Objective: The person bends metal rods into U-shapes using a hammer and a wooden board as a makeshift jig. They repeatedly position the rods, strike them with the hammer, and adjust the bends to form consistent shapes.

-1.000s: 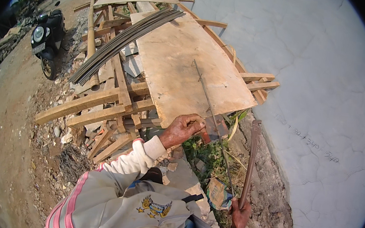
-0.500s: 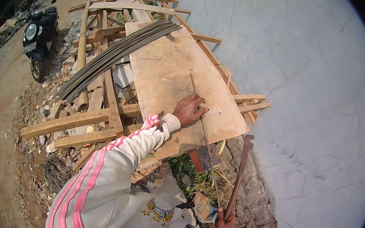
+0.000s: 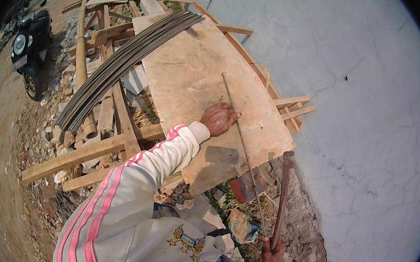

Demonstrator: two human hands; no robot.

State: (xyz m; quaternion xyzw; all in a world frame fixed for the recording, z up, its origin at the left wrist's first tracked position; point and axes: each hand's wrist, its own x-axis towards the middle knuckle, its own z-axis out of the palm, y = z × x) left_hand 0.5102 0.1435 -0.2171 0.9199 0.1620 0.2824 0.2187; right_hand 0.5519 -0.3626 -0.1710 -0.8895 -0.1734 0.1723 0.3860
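A thin steel rod [image 3: 243, 141] lies slantwise over a worn plywood board [image 3: 190, 79], its lower end running down past the board's near edge. Over the board, my left hand [image 3: 219, 119] is closed, its fingertips pinching the rod at mid-length. My right hand [image 3: 272, 257], low at the right, is wrapped round the handle of a rusty rebar bending bar [image 3: 283, 201], held nearly upright with its notched head at the top. The rod's lower end comes close to this hand; whether the fingers also grip it I cannot tell.
A bundle of steel rods [image 3: 129, 67] lies across the board's far left and the timber frame [image 3: 79, 160]. A cracked grey wall [image 3: 347, 110] rises on the right. Rubble and a parked scooter [image 3: 30, 51] are at the left. A torn bag [image 3: 242, 225] lies below.
My left hand's fingers have drawn together at the rod. My right hand and the bending bar have shifted slightly right. The view has also moved a little.
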